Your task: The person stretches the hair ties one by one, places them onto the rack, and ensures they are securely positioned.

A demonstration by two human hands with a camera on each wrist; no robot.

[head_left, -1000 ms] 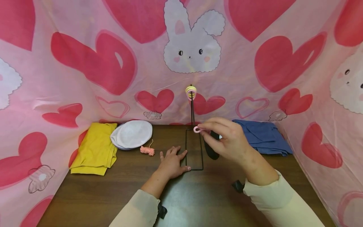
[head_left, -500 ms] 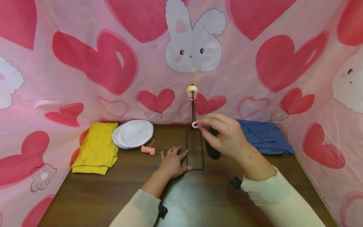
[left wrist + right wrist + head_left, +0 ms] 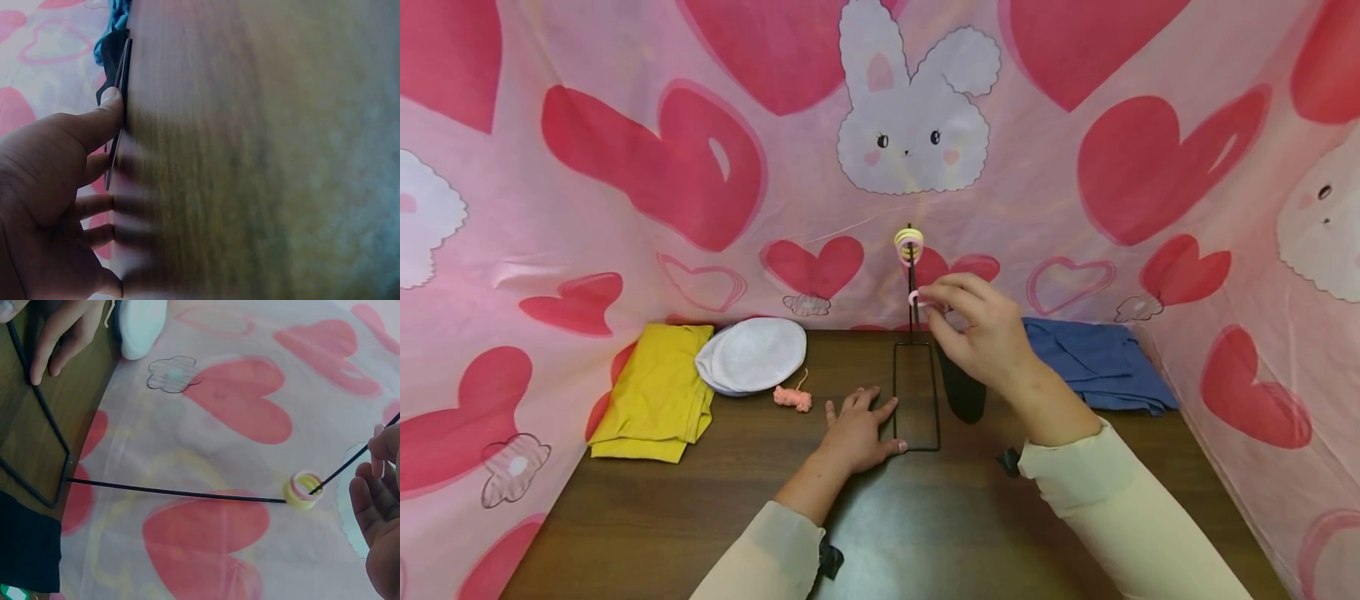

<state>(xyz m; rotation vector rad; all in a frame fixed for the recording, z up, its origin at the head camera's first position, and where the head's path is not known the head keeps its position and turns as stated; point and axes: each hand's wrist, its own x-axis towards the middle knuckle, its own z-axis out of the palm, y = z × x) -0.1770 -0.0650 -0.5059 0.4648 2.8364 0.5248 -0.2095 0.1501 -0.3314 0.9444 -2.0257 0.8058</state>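
Observation:
A black wire stand [image 3: 916, 446] sits mid-table with a flat rectangular base and an upright rod [image 3: 912, 279]. Yellow and pink rings [image 3: 908, 243] hang at the rod's top, also seen as stacked rings [image 3: 303, 489] in the right wrist view. My right hand [image 3: 934, 303] pinches a small pink ring [image 3: 915, 298] beside the rod, below those rings. That pink ring [image 3: 378, 459] sits between my fingertips [image 3: 375, 506]. My left hand [image 3: 861, 421] lies flat on the table, thumb and fingers touching the base's left side. In the left wrist view the left hand [image 3: 62, 181] has its thumb against the wire base [image 3: 122, 72].
A black object [image 3: 962, 392] lies right of the stand. Folded yellow cloth [image 3: 655, 392], white round pieces [image 3: 752, 354] and a small pink yarn bundle [image 3: 792, 398] lie at the left. Folded blue cloth [image 3: 1097, 358] is at the back right. Pink heart-print fabric [image 3: 625, 167] walls the table.
My right hand has lifted the pink ring from just above the base to partway up the rod. The left hand has stayed on the base.

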